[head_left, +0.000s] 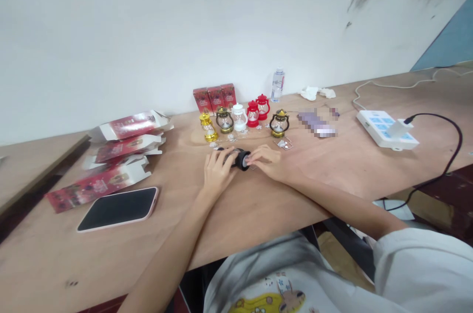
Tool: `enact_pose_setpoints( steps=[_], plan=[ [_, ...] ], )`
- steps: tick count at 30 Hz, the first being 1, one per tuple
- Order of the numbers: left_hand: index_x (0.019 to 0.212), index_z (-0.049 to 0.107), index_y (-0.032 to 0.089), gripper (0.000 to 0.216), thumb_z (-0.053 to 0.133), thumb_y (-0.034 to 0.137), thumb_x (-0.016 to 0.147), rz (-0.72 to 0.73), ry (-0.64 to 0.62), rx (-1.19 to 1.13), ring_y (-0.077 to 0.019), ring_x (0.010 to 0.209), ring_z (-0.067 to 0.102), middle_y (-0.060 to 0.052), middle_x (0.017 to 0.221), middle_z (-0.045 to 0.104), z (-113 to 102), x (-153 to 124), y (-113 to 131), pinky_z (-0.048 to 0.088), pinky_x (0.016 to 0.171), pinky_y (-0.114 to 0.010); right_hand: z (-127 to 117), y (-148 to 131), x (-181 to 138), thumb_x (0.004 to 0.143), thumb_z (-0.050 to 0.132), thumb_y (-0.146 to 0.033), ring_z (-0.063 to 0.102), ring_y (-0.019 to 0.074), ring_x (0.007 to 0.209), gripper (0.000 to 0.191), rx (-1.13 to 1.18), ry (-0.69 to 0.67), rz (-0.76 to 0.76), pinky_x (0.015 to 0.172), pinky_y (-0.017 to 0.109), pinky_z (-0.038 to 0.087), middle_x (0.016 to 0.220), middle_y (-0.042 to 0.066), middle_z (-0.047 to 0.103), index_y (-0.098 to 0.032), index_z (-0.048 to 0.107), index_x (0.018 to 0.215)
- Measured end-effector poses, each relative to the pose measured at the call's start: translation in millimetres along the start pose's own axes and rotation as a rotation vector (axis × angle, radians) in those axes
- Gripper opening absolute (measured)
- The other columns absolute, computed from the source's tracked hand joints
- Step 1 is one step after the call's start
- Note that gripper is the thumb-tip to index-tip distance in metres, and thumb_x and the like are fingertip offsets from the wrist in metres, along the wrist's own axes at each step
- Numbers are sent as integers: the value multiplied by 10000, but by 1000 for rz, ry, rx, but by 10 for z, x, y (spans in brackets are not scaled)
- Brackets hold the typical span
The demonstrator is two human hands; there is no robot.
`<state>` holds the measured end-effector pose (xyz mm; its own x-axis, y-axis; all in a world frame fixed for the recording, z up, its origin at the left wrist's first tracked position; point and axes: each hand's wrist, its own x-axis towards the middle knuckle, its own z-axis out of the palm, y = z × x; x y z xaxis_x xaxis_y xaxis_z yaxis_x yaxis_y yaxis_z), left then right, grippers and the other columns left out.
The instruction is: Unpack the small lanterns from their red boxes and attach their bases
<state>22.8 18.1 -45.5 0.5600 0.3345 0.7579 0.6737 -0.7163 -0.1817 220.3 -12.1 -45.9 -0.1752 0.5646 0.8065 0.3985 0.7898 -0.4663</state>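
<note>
My left hand (pixel 218 170) is wrapped round a small black lantern (pixel 238 157) lying on its side on the wooden table (pixel 258 204). My right hand (pixel 266 160) pinches at the lantern's right end, its fingers closed. Behind my hands stands a row of small toy lanterns: a gold one (pixel 208 127), a dark gold one (pixel 224 120), a white one (pixel 239 117), two red ones (pixel 257 109) and another dark gold one (pixel 279 123). Small clear parts (pixel 284 144) lie close to my right hand.
Three red boxes (pixel 215 97) stand by the wall. Opened red cartons (pixel 121 148) lie at the left, with a phone (pixel 118 208) face down in front. A water bottle (pixel 278 85), crumpled tissue (pixel 318 92), a white power strip (pixel 386 128) and its black cable (pixel 453 150) sit at the right.
</note>
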Motion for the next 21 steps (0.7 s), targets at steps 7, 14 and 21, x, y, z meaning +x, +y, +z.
enact_pose_setpoints(
  steps=[7, 14, 21],
  plan=[
    [1031, 610, 175, 256, 616, 237, 783, 3, 15, 1, -223, 838, 536, -84, 1055, 663, -4, -1, 26, 369, 691, -330, 19, 54, -20, 840, 610, -251, 641, 156, 738, 90, 7, 23, -101, 718, 328, 504, 757, 26, 711, -209, 651, 771],
    [1027, 615, 183, 251, 603, 300, 805, -2, 2, 8, -223, 827, 534, -89, 1037, 664, -15, -4, 34, 358, 681, -331, 4, 54, -12, 848, 599, -245, 642, 146, 742, 93, 2, 5, -115, 728, 318, 501, 763, 24, 708, -209, 645, 776],
    [1054, 610, 189, 267, 584, 309, 817, 23, -14, 7, -232, 833, 536, -98, 1052, 658, -43, 7, 48, 357, 689, -338, -24, 27, -31, 877, 536, -237, 625, 154, 743, 145, -49, -36, -72, 718, 326, 495, 742, 14, 695, -234, 629, 766]
  ],
)
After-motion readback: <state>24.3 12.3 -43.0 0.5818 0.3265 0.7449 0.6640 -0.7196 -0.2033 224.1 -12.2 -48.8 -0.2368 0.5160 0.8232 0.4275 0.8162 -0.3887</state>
